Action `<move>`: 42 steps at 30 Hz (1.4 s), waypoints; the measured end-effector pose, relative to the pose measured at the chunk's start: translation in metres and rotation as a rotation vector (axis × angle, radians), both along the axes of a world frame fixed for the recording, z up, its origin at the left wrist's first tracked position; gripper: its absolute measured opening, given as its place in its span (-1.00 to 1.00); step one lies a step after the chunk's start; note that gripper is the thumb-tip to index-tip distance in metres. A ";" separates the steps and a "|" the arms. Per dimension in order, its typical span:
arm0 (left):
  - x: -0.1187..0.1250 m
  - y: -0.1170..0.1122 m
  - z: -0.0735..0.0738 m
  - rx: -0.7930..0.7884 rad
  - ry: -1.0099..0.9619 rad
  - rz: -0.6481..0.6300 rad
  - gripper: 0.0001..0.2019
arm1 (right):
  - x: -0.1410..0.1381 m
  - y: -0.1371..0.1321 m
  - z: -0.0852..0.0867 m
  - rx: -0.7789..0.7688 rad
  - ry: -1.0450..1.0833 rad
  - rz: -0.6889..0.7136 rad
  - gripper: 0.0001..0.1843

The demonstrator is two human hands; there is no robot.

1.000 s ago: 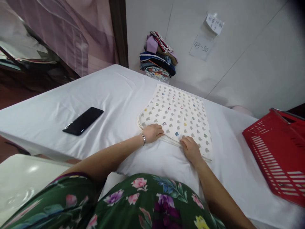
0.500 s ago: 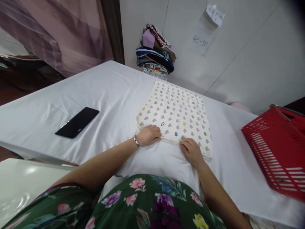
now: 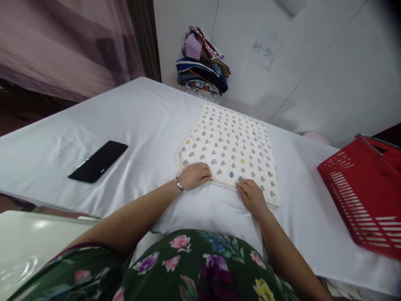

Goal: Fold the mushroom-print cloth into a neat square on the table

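A black phone (image 3: 98,161) lies on a white-covered table (image 3: 144,119), a red basket (image 3: 369,179) at right. Folded clothes (image 3: 203,66) rise in a pile by the far edge, near a sheet (image 3: 265,48) reading "45-50"; a pink curtain (image 3: 72,37) hangs at left.

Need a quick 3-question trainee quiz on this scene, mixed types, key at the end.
1. True or false: the left hand and the right hand are both at the near edge of the patterned cloth.

2. Multiple choice: what is worn just behind the left hand?
A) a red glove cuff
B) a silver-coloured band
C) a wooden ring

3. Fill in: in the picture, the red basket stands to the ____ of the cloth.

Key:
1. True
2. B
3. right
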State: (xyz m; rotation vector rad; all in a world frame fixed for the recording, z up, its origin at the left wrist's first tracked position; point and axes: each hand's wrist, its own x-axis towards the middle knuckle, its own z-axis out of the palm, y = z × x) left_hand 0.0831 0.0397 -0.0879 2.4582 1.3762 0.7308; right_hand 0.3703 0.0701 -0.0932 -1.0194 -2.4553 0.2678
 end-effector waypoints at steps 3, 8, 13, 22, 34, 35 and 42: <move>0.001 0.000 0.000 0.011 0.009 0.000 -0.78 | -0.002 0.000 0.002 -0.026 0.009 -0.034 -0.77; 0.004 0.001 -0.002 0.030 0.063 0.019 -0.80 | -0.005 -0.002 0.006 -0.047 0.058 -0.093 -0.79; 0.007 0.002 -0.003 0.056 0.096 0.053 -0.77 | -0.006 -0.002 0.006 -0.018 0.090 -0.092 -0.81; 0.009 -0.005 0.000 0.172 0.286 0.049 -0.71 | -0.003 -0.003 0.002 0.090 -0.066 0.015 -0.76; 0.003 -0.009 0.006 0.143 0.278 -0.007 -0.69 | 0.001 -0.003 0.004 0.027 -0.035 0.056 -0.75; 0.002 -0.009 0.006 0.128 0.271 -0.016 -0.71 | 0.001 -0.003 0.004 0.020 -0.034 0.058 -0.75; -0.001 -0.007 0.004 0.068 0.200 -0.026 -0.69 | 0.000 -0.004 0.008 -0.014 -0.043 0.059 -0.75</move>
